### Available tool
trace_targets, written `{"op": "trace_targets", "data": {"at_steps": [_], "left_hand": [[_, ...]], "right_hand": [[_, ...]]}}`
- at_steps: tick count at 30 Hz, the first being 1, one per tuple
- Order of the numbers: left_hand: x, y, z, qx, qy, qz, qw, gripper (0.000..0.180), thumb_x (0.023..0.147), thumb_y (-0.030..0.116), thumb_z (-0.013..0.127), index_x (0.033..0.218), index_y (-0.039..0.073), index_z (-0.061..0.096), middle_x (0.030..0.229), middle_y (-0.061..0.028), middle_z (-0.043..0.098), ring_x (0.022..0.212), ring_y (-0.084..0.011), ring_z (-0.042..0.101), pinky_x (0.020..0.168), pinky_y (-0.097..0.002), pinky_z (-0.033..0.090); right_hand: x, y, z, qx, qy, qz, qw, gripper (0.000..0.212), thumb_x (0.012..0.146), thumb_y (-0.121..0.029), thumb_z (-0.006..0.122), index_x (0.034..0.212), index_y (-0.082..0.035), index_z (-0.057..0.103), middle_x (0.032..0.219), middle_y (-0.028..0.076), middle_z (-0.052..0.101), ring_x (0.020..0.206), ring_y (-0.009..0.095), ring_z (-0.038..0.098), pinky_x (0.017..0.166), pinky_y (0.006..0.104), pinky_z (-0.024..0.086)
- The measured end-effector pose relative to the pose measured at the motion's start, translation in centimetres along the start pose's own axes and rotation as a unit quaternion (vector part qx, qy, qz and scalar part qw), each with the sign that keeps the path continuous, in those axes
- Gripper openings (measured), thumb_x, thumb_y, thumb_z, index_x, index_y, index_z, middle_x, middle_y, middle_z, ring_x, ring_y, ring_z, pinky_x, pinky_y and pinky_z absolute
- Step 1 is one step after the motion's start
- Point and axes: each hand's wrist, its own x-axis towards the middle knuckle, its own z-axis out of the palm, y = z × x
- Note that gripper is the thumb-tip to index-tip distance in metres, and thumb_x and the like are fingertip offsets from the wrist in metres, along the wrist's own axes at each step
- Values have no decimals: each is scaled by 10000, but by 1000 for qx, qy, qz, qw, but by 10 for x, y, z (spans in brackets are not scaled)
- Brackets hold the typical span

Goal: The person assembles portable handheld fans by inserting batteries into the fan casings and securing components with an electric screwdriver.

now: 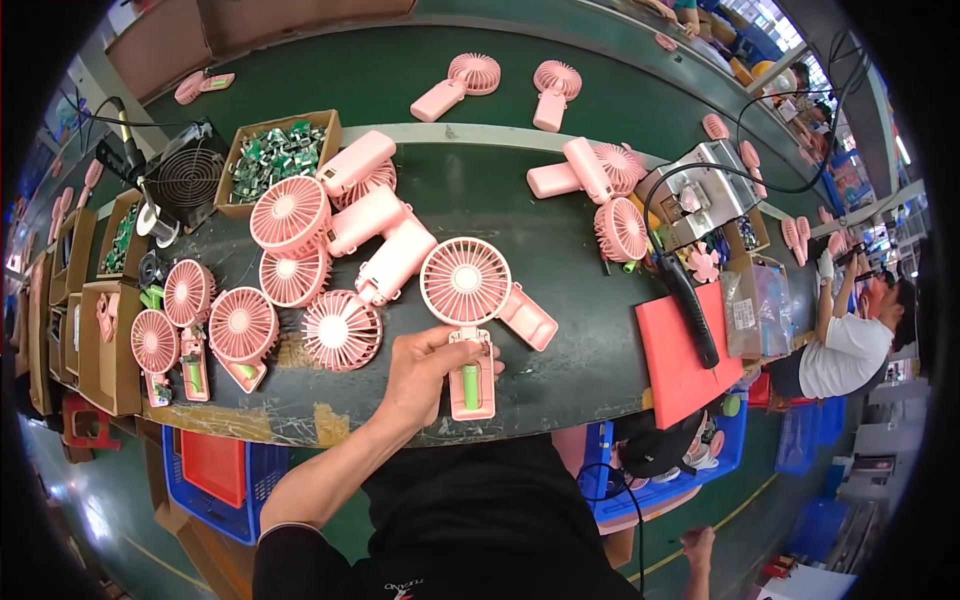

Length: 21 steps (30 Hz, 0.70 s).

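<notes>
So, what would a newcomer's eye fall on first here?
Probably the pink fan in the middle, held in the person's left grip, with a green battery showing in its open handle. Next would come the cluster of pink fans to its left on the dark green table. The bright red sheet on the table's right stands out too.

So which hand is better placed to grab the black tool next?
Probably the right hand: it's low down, but on the same side as the black tool, and seems empty. The left hand is busy holding a pink fan.
</notes>
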Motion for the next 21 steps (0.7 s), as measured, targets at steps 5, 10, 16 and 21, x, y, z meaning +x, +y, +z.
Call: {"op": "trace_targets", "data": {"at_steps": [5, 10, 16, 21], "left_hand": [[-18, -3, 5, 8, 31, -40, 999, 261, 928, 82, 567, 1110, -103, 592, 1059, -212, 657, 969, -317, 679, 813, -408, 582], [-32, -16, 12, -7, 40, -28, 999, 263, 933, 86, 567, 1117, -101, 591, 1060, -209, 659, 980, -322, 676, 855, -411, 567], [-35, -20, 14, -27, 35, -42, 998, 293, 949, 102, 526, 1166, -90, 565, 1099, -206, 651, 1026, -331, 659, 909, -423, 536], [-23, -21, 20, -38, 34, -47, 998, 306, 946, 120, 526, 1170, -84, 564, 1140, -225, 636, 1047, -315, 653, 936, -436, 513]], "right_hand": [[104, -286, -8, -85, 143, -197, 966, 79, 866, 28, 571, 788, 32, 558, 662, 69, 529, 633, 139, 508, 578, 286, 403], [155, -525, 58, 35, 81, -407, 909, 320, 792, -103, 733, 1077, -8, 624, 924, 150, 642, 846, 284, 641, 743, 367, 503], [184, -639, 129, -17, -2, -497, 868, 535, 706, -240, 803, 1121, 0, 567, 1075, 203, 583, 898, 400, 600, 770, 455, 503], [188, -619, 105, 266, -185, -296, 898, 294, 777, -119, 728, 994, -2, 568, 819, 143, 645, 666, 240, 626, 573, 347, 497]]}}
